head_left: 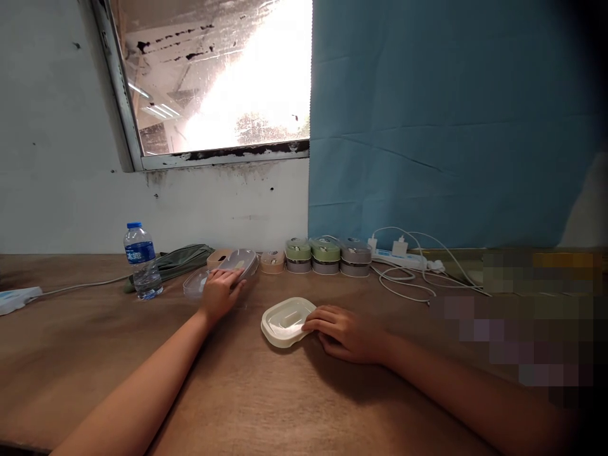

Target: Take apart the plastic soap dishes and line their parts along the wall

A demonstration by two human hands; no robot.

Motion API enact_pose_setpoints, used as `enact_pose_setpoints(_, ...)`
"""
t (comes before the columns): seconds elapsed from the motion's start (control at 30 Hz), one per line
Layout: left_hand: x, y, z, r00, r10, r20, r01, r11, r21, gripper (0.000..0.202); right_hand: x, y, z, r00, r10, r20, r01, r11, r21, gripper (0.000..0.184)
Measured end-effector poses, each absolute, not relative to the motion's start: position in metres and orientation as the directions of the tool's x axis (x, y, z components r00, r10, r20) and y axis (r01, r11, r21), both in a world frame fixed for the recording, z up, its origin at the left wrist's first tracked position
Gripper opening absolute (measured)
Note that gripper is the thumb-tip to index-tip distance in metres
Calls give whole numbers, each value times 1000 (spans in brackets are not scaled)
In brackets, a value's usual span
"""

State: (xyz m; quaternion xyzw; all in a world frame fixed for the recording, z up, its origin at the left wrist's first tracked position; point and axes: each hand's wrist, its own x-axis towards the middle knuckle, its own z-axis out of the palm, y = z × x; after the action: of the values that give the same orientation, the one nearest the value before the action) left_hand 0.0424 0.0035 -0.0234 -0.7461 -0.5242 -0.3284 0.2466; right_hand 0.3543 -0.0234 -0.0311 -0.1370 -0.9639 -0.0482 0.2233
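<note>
My right hand (349,332) grips the right edge of a cream plastic lid (280,320), fingers on top and the thumb low at its side. The lid is a rounded rectangle with a raised middle, just above or on the table; I cannot tell which. My left hand (221,294) reaches to the back, its fingers stretched out over a clear plastic lid (246,258). Another clear plastic piece (192,285) lies just left of those fingers. Behind them is a peach container (217,256), partly hidden.
Along the wall stand a small peach box (272,261), two green-and-grey lunch boxes (298,254) and a grey one (355,256). A water bottle (142,266) stands left beside a dark green bag (183,259). White cables and a power strip (399,258) lie at the back right.
</note>
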Motion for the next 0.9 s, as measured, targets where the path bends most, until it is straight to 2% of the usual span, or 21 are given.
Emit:
enact_pose_setpoints(0.13,44,3,-24,284,623,729,937,-342,-72,35,354,-24,-31,-865,248,436,286,958,22,33)
enact_pose_setpoints(0.37,71,-11,-23,461,602,652,858,-489,-156,35,354,-24,-32,-866,243,437,276,961,12,32)
enact_pose_setpoints(0.6,79,-6,-14,577,516,633,786,-560,-260,34,351,-23,-29,-867,224,445,274,960,52,29)
enact_pose_setpoints(0.73,62,35,10,506,567,650,857,-414,-306,33,349,-21,-31,-875,200,441,269,958,99,28)
enact_pose_setpoints(0.8,50,61,22,377,661,649,926,-271,-262,32,349,-19,-33,-873,203,444,277,955,109,27)
enact_pose_setpoints(0.9,30,93,36,110,822,558,984,-11,-178,34,351,-16,-36,-868,220,445,294,950,105,27)
